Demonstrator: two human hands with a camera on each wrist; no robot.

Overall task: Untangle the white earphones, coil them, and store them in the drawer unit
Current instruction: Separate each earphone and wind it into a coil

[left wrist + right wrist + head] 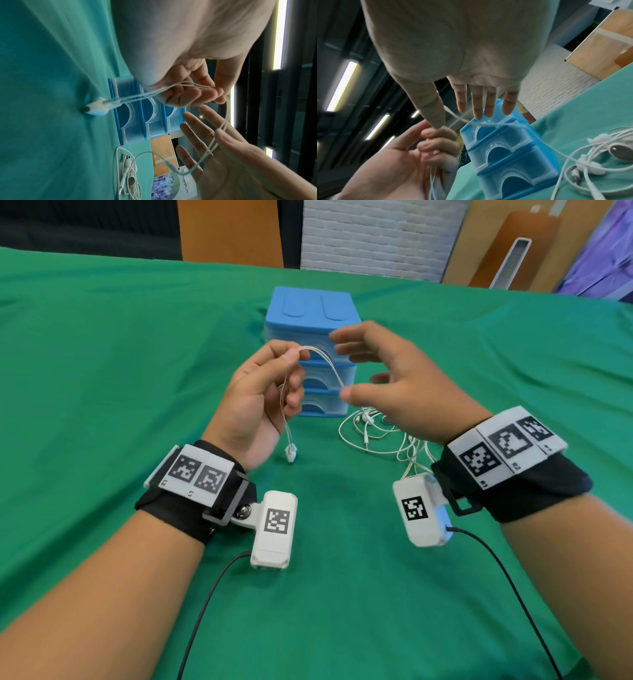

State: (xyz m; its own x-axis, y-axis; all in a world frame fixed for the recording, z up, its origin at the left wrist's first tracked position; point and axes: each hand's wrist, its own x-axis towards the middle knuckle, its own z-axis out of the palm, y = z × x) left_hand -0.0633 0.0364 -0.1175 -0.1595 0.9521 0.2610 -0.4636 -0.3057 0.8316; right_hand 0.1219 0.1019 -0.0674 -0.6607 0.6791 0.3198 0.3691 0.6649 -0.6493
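Trailing from a tangle on the green tablecloth (102,371), white earphones (371,428) lie just right of the blue three-drawer unit (313,337), drawers closed. Left hand (260,402) pinches a cable loop; earbuds dangle below. Right hand (394,381): fingers spread, cable draped across thumb.

A green cloth (102,371) covers the table, with wooden boards (229,232) and a white brick wall (376,234) standing behind it.
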